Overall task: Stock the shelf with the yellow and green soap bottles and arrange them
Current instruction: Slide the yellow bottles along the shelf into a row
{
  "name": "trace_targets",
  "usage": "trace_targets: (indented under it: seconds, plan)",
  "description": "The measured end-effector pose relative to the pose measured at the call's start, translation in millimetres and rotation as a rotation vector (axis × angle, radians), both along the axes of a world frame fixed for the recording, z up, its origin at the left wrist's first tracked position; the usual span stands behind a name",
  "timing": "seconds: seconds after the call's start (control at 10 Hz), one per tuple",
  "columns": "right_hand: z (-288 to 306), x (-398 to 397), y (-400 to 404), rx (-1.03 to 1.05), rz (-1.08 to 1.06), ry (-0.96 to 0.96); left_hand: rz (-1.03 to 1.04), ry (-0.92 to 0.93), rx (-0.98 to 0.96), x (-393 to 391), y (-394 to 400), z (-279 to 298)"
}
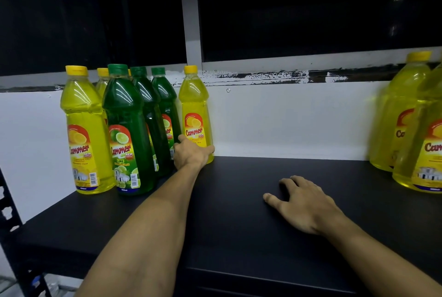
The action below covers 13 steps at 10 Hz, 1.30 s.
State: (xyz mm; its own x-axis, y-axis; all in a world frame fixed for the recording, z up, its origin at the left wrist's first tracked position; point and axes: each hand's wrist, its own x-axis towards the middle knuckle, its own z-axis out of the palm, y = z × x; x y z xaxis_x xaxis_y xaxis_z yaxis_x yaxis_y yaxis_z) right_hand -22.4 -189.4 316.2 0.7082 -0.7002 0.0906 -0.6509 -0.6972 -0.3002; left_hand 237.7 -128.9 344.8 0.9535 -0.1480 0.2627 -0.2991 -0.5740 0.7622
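A black shelf holds bottles at both ends. At the left stand yellow bottles and a row of three green bottles, all upright. One more yellow bottle stands at the back against the white wall. My left hand reaches in and grips the base of that yellow bottle, thumb on its left side. My right hand rests flat on the shelf, fingers spread and holding nothing. Two yellow bottles stand at the far right.
A white wall closes off the back of the shelf, with a dark window and a grey upright post above it. The black perforated shelf frame runs down the left edge. Bare shelf surface lies between the two bottle groups.
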Motion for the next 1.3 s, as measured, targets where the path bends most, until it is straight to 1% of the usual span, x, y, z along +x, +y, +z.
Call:
trace_targets:
  seconds: [0.8,1.1,1.3]
  plan:
    - [-5,2,-4,0.000,-0.005,-0.023,-0.002,-0.117,0.023,1,2,-13]
    - [-7,3,-6,-0.002,-0.010,-0.040,-0.049,-0.101,0.012,-2,6,-14]
    - [-7,3,-8,0.019,-0.006,-0.051,-0.127,0.006,0.014,-25,16,-9]
